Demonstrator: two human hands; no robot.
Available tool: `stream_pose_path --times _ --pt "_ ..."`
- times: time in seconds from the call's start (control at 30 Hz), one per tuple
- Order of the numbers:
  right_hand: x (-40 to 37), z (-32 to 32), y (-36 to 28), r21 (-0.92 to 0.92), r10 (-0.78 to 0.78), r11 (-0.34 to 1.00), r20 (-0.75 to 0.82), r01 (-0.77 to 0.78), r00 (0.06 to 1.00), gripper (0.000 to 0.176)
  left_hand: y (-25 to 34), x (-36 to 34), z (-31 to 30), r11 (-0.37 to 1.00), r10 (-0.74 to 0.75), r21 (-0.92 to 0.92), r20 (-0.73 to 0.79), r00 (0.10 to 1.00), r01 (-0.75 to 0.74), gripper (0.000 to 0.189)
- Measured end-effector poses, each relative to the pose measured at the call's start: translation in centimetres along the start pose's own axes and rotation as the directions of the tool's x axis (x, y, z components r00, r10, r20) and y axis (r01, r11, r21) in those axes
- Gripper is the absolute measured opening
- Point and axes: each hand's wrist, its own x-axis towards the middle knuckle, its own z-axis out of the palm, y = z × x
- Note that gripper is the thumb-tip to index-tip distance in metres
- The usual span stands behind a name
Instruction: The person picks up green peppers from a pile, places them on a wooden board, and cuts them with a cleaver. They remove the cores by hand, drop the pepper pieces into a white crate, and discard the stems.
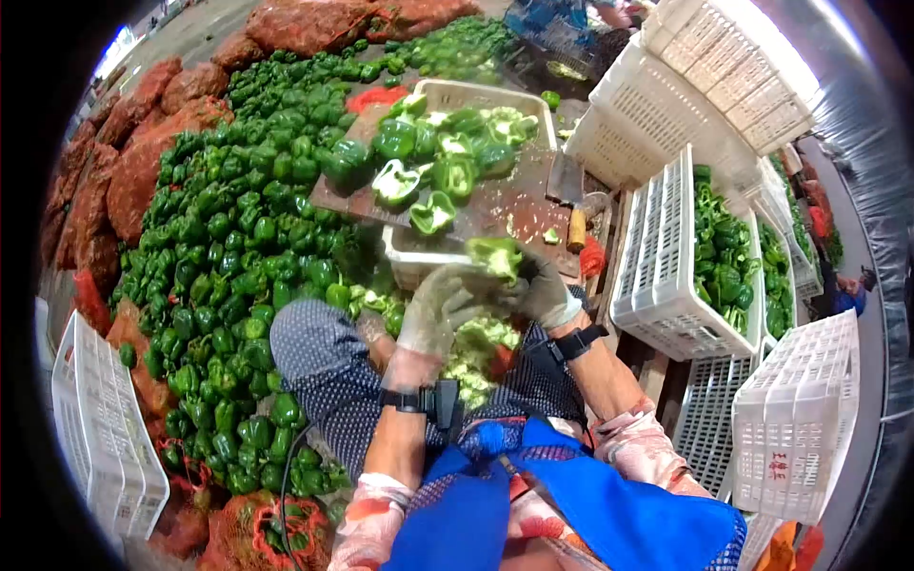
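Pinching a cut green pepper (494,257), the fingers of the gloved right hand (545,287) appear to hold it over a pile of pale scraps (481,347), a position presumably meant to let trimmings drop straight down. The gloved left hand (441,306) curls just beside it, too blurred to tell whether its fingers grip. A low crate (405,247) seems to prop up the board (500,209), keeping pepper halves (453,174) and a cleaver (565,179) within reach. At right, a tall white crate (652,257) contains green peppers (721,252); whole peppers (219,257) lie heaped at left.
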Motion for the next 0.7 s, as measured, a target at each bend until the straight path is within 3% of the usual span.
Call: stream_pose_path --times 0.03,0.1,0.13,0.2,0.23,0.27,0.37,0.4,0.43,0.47,0.5,0.53,0.6,0.7 --pt "-0.3 -1.5 2.5 0.204 0.109 0.969 0.145 -0.137 0.983 0.036 0.7 -0.7 1.6 0.955 0.148 0.253 0.057 0.987 -0.157 0.055" --pt "-0.8 -2.4 6.4 0.409 0.239 0.835 0.334 -0.369 0.912 0.035 0.0 0.0 1.4 0.995 0.041 -0.09 0.01 0.999 -0.04 0.065" --pt "-1.0 -1.3 7.2 0.413 0.302 0.801 0.346 -0.433 0.888 0.033 1.2 -1.2 2.6 0.999 0.015 0.049 -0.035 0.999 -0.013 0.072" --pt "0.2 -1.5 8.2 0.284 0.313 0.877 0.272 -0.386 0.91 0.033 0.7 -1.6 2.0 0.996 0.023 0.087 -0.093 0.995 -0.015 0.073" --pt "-0.2 -0.9 7.0 -0.37 0.074 0.929 0.236 0.019 0.969 0.032 0.4 -1.6 2.1 0.999 0.036 0.028 -0.164 0.986 -0.032 0.075" --pt "-1.0 -0.4 5.5 -0.822 -0.141 0.42 0.36 0.385 0.922 0.032 0.7 -1.9 2.3 0.998 0.024 -0.051 -0.106 0.994 -0.03 0.069" --pt "-3.4 3.0 3.1 -0.96 -0.191 0.262 0.045 0.095 0.981 0.035 0.7 -2.5 3.2 0.994 0.004 -0.109 -0.077 0.997 -0.013 0.055" --pt "-4.0 3.2 2.9 -0.928 -0.235 0.35 0.046 0.129 0.971 0.038 0.3 -1.9 2.4 0.984 -0.024 -0.177 -0.075 0.997 0.01 0.052" --pt "-4.3 3.5 2.9 -0.949 -0.253 0.202 0.189 0.243 0.949 0.04 0.1 -1.8 1.9 0.969 -0.059 -0.243 -0.074 0.996 0.039 0.05" --pt "-4.7 3.9 3.0 -0.936 -0.25 0.049 0.327 0.35 0.911 0.044 0.1 -2.2 1.4 0.983 -0.033 -0.18 -0.019 0.999 0.029 0.046" --pt "-5.2 4.5 2.9 -0.937 -0.159 -0.148 0.339 0.318 0.927 0.046 -0.1 -2.1 1.2 0.982 -0.029 -0.185 -0.019 0.999 0.025 0.042" --pt "-4.8 4.1 3.4 -0.931 -0.087 -0.239 0.305 0.277 0.948 0.048 0.0 -1.9 1.6 0.982 -0.021 -0.189 -0.019 1.0 0.018 0.041" --pt "-4.4 3.1 3.8 -0.893 -0.042 -0.235 0.404 0.384 0.914 0.052 0.3 -2.3 1.6 0.954 0.147 0.252 0.088 0.985 -0.165 0.044" --pt "-4.3 3.0 3.4 -0.883 0.102 -0.227 0.398 0.41 0.912 0.061 1.1 -3.4 0.9 0.679 0.211 0.663 0.236 0.949 -0.316 0.047"
